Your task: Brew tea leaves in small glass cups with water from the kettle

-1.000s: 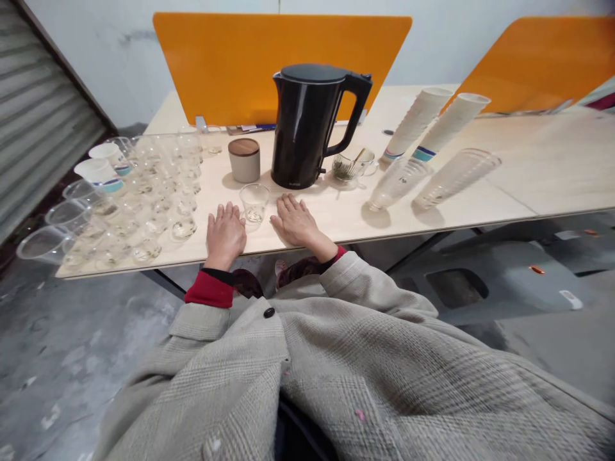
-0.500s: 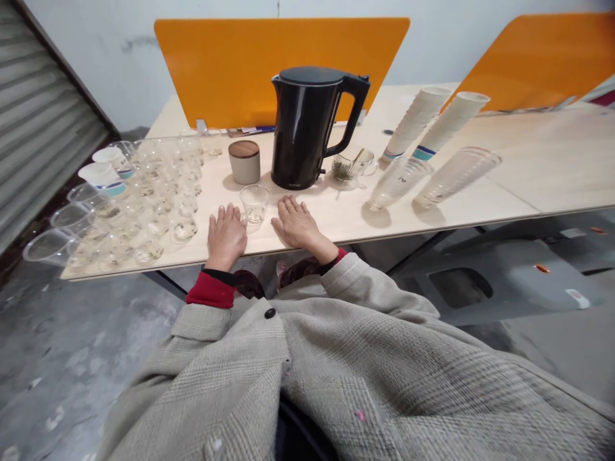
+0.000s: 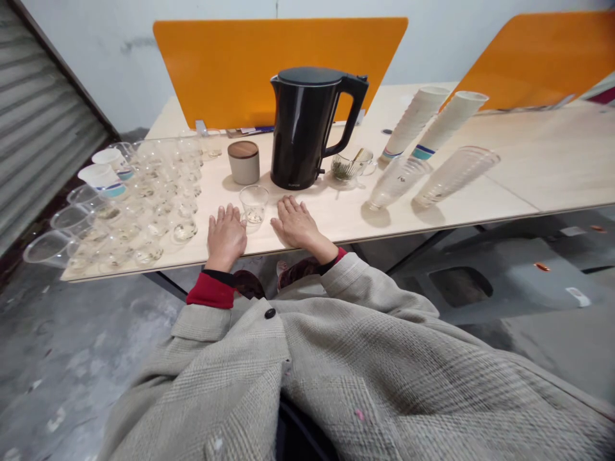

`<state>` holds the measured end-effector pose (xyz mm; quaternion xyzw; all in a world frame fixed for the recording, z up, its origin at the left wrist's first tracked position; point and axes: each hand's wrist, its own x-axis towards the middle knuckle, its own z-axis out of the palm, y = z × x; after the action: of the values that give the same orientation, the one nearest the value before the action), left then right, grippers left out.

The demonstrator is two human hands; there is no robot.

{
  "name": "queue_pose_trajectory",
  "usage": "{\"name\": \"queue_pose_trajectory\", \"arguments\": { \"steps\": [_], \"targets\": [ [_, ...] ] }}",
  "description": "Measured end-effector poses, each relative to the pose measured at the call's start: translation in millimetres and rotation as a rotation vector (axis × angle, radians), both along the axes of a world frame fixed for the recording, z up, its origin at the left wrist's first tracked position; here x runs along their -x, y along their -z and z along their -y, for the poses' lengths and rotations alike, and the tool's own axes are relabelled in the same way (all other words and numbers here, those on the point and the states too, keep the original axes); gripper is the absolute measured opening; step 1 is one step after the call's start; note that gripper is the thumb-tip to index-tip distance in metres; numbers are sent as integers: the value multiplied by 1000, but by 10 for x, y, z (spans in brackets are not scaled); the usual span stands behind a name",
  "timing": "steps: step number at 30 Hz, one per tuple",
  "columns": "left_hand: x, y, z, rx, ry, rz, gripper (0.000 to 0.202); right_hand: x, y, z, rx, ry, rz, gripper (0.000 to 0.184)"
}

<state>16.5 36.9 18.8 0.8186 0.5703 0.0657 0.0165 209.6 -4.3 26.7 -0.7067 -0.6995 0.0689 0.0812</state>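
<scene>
My left hand [image 3: 225,237] lies flat on the pale wooden table [image 3: 269,240] near its front edge, fingers stretched forward and nothing held. My right hand [image 3: 296,223] rests palm down in the same way, angled inward. Between them stands a clear plastic cup [image 3: 254,206] with a little dark matter at its bottom. Behind that cup are a grey canister [image 3: 244,166] with a wooden lid and a black electric kettle [image 3: 305,131], its handle turned right. Just right of the kettle sits a ribbed glass cup [image 3: 350,165] holding green leaves and a thin stick.
Many clear cups [image 3: 161,192] with pale liquid crowd the table's left end, two white paper cups [image 3: 102,176] among them. On the right lean stacks of paper cups [image 3: 416,121] and clear plastic cups [image 3: 456,176]. An orange divider [image 3: 230,70] stands behind; a grey stool [image 3: 509,275] is below right.
</scene>
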Motion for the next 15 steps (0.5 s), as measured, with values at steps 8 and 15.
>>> {"name": "queue_pose_trajectory", "arguments": {
  "steps": [8,15],
  "targets": [
    [-11,-21,12,1,-3,4,65,-3,5,-4,6,3,-5,72],
    [-11,-7,5,-4,-5,-3,64,3,1,-3,-4,1,-6,71]
  ]
}}
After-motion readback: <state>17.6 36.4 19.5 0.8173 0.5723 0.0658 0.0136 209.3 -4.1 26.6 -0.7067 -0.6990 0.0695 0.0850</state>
